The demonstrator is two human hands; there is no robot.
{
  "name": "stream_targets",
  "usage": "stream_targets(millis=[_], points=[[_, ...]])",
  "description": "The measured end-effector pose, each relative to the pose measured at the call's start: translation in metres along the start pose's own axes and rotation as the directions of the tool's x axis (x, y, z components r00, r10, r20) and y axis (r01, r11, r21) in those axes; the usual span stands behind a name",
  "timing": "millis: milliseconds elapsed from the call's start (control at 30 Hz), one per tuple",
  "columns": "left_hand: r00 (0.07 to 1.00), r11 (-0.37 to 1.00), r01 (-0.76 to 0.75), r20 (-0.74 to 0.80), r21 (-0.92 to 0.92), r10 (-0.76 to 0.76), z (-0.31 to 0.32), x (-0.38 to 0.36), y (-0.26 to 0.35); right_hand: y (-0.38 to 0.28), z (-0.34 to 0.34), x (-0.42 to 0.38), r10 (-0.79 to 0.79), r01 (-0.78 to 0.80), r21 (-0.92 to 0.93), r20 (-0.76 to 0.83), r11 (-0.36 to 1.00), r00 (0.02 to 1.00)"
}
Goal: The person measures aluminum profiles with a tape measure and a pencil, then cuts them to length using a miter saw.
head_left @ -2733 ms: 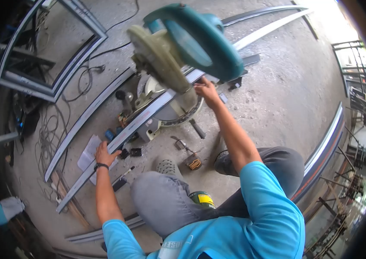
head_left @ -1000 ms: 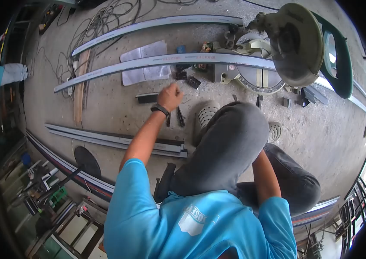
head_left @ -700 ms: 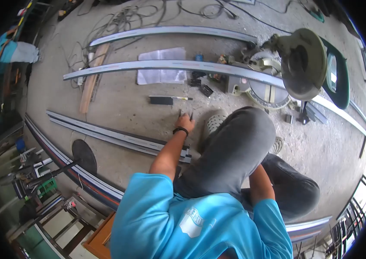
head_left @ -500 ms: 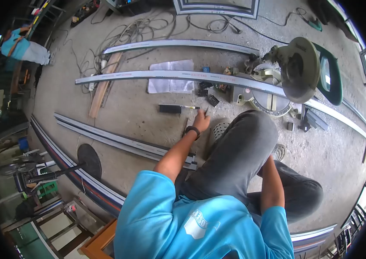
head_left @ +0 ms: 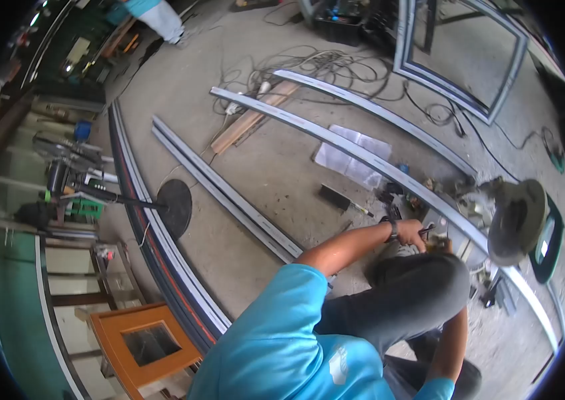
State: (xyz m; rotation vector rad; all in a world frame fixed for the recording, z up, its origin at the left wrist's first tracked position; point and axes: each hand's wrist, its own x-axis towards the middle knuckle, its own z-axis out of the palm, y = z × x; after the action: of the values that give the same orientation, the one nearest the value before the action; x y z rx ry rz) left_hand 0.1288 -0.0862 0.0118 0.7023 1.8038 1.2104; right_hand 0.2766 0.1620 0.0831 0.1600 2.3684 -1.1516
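Note:
My left hand [head_left: 412,235], with a dark band on its wrist, is beside my raised knee, near the base of the miter saw [head_left: 519,223]. Its fingers are closed around a small dark thing that I cannot make out. Only a bit of my right hand [head_left: 446,247] shows past the knee, close to the left fingertips; most of it is hidden. A long pale metal profile [head_left: 356,152] lies across the saw base, just beyond both hands. Left of my left hand, a black rectangular piece [head_left: 334,198] and a pale marker [head_left: 364,211] lie on the floor.
A paper sheet [head_left: 352,157] lies under the profile. Another profile [head_left: 376,117], a wooden plank [head_left: 256,119] and tangled cables [head_left: 336,67] are farther off. A pair of profiles [head_left: 222,190] and a round black base [head_left: 174,208] are left. Another person [head_left: 159,19] stands far back.
My view has swung left. My left hand has moved from the floor beside the marker to near the saw base. My right hand has come up from behind the knee towards it.

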Motion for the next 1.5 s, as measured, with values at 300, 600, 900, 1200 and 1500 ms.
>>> stream_targets(millis=[300, 600, 900, 1200, 1500], points=[[0.047, 0.626, -0.633, -0.83, -0.454, -0.555, -0.236, -0.234, -0.081, 0.022, -0.066, 0.006, -0.14, 0.142, -0.058, 0.043, 0.988, 0.989], [0.5, 0.687, -0.246, -0.697, -0.683, -0.514, 0.022, -0.06, -0.053, -0.111, -0.027, 0.027, -0.012, 0.029, -0.253, 0.069, 0.967, 0.998], [-0.075, 0.738, -0.352, -0.769, -0.575, -0.635, -0.221, -0.194, -0.106, 0.008, -0.098, -0.009, -0.073, 0.046, -0.349, -0.063, 0.936, 0.995], [0.273, 0.918, 0.2, -0.88, -0.343, -0.389, -0.071, -0.09, -0.14, -0.039, -0.094, 0.02, -0.089, 0.066, -0.227, -0.095, 0.972, 0.992], [-0.281, 0.497, 0.273, -0.563, -0.824, -0.777, -0.165, -0.068, -0.194, -0.02, -0.105, 0.006, -0.106, 0.054, -0.287, -0.167, 0.956, 0.98]])
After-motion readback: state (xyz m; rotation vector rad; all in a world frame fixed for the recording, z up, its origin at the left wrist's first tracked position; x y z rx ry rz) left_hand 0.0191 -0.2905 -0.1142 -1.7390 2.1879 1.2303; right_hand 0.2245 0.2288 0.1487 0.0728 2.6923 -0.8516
